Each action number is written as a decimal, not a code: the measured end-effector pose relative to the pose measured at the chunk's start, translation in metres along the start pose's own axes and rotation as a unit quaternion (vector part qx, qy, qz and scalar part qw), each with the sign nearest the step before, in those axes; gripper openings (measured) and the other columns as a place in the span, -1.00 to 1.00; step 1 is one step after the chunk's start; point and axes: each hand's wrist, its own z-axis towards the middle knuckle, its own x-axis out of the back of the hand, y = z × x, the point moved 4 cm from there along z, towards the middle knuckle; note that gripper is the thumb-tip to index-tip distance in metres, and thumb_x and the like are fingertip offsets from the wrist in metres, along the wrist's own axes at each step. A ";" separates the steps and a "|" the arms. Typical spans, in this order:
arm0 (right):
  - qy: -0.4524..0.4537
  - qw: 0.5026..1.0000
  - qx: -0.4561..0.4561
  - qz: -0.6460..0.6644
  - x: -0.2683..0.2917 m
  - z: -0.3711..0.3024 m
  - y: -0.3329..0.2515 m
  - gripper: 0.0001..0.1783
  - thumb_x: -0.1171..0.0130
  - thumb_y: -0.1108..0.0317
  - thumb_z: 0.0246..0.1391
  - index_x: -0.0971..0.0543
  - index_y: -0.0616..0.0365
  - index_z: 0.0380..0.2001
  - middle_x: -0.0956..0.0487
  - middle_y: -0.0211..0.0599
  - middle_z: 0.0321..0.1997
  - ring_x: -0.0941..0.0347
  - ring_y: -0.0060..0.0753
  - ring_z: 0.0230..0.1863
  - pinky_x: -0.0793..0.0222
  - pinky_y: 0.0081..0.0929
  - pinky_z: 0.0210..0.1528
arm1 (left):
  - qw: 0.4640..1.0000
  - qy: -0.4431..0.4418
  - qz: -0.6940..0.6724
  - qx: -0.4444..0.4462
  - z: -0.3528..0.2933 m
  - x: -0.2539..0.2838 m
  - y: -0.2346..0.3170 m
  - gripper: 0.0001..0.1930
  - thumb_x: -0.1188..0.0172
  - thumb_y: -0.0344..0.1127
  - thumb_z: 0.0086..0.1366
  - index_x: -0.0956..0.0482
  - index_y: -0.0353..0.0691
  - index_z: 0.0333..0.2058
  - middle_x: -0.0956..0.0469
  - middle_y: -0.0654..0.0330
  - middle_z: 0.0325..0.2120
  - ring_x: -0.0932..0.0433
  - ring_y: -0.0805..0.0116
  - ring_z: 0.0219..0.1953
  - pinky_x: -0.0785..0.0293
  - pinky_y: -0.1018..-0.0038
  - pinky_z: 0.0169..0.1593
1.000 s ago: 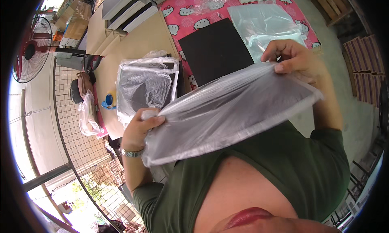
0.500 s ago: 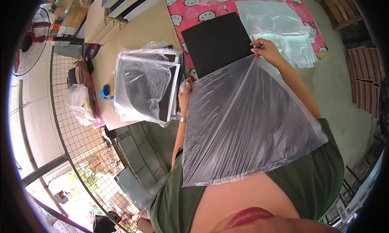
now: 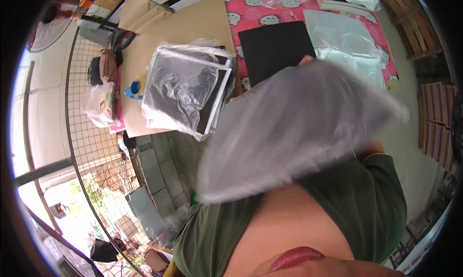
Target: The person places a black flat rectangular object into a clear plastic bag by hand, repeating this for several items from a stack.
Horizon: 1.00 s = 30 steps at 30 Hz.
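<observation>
A greyish clear plastic bag (image 3: 289, 127) is held up in front of my chest, smeared by motion. I cannot tell whether anything is inside it. My right hand (image 3: 306, 60) shows only its fingertips at the bag's far edge, while the rest lies behind the plastic. Just a sliver of my left hand (image 3: 234, 99) shows at the bag's left upper edge. Both hands grip that far edge. Beyond the bag, a flat black board (image 3: 276, 48) lies on the table, its near part covered from sight.
Left of the bag is a stack of plastic-wrapped black boards (image 3: 185, 84), with a blue tape dispenser (image 3: 133, 90) beside it. Clear plastic sheets (image 3: 345, 40) lie right of the board on a pink patterned cover (image 3: 251, 2). Striped stacks (image 3: 436, 115) stand at the right.
The bag has swung up and its near edge has lifted, bulging instead of stretched flat. It now hides most of both hands. The whole view has shifted slightly.
</observation>
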 end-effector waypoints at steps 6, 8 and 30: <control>-0.096 0.969 0.008 0.229 -0.084 0.124 -0.051 -0.60 -0.05 0.13 0.04 -0.38 0.14 -0.11 -0.51 0.04 -0.39 -0.45 0.07 -0.31 -0.33 -0.26 -0.28 | 0.948 0.172 -0.248 0.097 -0.019 0.052 -0.011 -0.67 0.04 -0.16 0.31 -0.34 -0.38 -0.23 -0.42 0.17 -0.49 -0.39 0.42 -0.51 -0.35 0.50 -0.47; -0.154 0.980 -0.002 0.128 -0.127 0.158 -0.070 -0.57 -0.10 0.13 0.01 -0.39 0.15 -0.11 -0.51 0.05 -0.30 -0.44 0.09 -0.25 -0.34 -0.26 -0.21 | 0.932 0.210 -0.266 0.128 -0.022 0.074 -0.013 -0.59 0.08 -0.15 0.32 -0.29 -0.46 -0.08 -0.46 0.04 -0.26 -0.51 0.24 -0.28 -0.51 0.33 -0.27; -0.234 0.868 0.064 0.433 -0.078 0.093 -0.177 -0.37 -0.25 0.34 -0.09 -0.29 0.14 0.08 -0.40 -0.15 0.02 -0.33 -0.34 0.02 -0.22 -0.48 0.07 | 0.936 -0.107 -0.325 -0.088 -0.004 0.062 0.165 -0.52 -0.06 -0.59 0.08 -0.27 -0.36 0.04 -0.41 0.07 -0.12 -0.39 0.28 -0.06 -0.28 0.46 0.05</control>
